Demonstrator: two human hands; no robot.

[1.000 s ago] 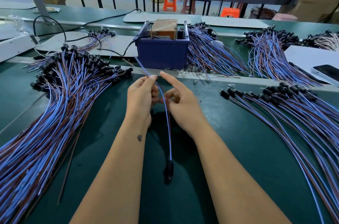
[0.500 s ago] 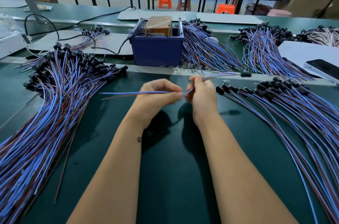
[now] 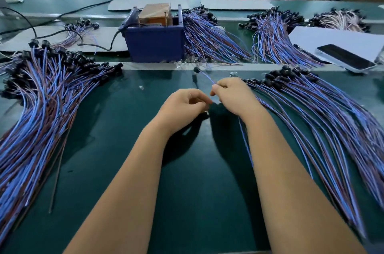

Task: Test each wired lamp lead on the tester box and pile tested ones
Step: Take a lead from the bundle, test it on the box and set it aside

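A single lamp lead [image 3: 204, 76] is now being pinched by the right hand [image 3: 232, 95], its socket turned toward the tester box [image 3: 154, 43]. It has been released by the left hand [image 3: 182, 108], loosely curled and empty; testing is probably being prepared.

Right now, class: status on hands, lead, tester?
Right hand pinching lead. Left hand curled, grip unclear. Tester ahead, path open.
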